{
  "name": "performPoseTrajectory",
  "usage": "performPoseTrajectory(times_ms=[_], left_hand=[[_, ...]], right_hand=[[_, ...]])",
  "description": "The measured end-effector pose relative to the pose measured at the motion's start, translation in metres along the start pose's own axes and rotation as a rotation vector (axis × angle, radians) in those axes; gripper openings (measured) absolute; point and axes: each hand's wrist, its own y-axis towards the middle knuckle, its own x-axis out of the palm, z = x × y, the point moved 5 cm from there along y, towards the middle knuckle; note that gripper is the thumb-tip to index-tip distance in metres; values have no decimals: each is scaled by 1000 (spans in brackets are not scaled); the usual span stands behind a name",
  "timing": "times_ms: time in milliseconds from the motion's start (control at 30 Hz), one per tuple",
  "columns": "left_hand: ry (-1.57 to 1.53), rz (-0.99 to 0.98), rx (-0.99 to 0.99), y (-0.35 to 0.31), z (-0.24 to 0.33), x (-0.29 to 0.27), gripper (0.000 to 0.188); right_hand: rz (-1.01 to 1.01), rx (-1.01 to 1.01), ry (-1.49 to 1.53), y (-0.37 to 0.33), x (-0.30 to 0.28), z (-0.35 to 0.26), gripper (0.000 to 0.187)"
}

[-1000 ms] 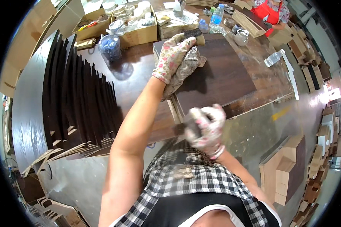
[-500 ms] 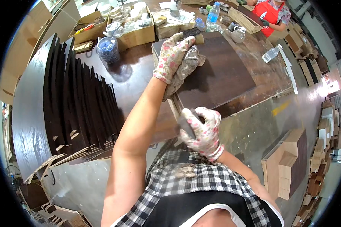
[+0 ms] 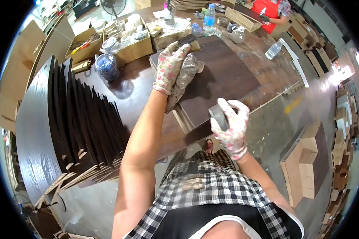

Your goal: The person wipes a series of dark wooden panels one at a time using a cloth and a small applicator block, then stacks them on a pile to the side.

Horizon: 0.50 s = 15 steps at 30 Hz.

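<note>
A flat dark brown panel [image 3: 227, 73] lies on pale-edged boards on the workbench. My left hand [image 3: 167, 69], in a floral glove, is at its far left corner, closed round a crumpled grey rag [image 3: 183, 81]. A tan block with a dark top [image 3: 193, 46] shows at those fingertips; whether they grip it too is unclear. My right hand [image 3: 234, 131], gloved alike, is over the panel's near edge. Between its thumb and fingers is a grey block [image 3: 218, 116] resembling a sanding sponge.
Dark boards [image 3: 73, 115] stand in a row on the left. Behind are a carton of jars [image 3: 131, 49], a bagged blue bundle [image 3: 106, 67] and plastic bottles [image 3: 209, 18]. A person in a red apron [image 3: 265, 14] is at the far right. A wooden piece [image 3: 303, 163] stands on the floor.
My right hand has moved right and slightly up with the grey block, from the panel's left edge to its near edge. My left hand keeps its place by the far corner. The view has shifted a little.
</note>
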Motion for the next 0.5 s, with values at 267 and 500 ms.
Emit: performPoseTrajectory(times_ms=[267,500], left_hand=[[67,-9,-11,6,-4,-6,44],[-37,7,-68,1,-3,-6,37]], right_hand=[[-271,-213,322,-15,17,-66,55],[-50,-153,33,6,-1,-1,48]])
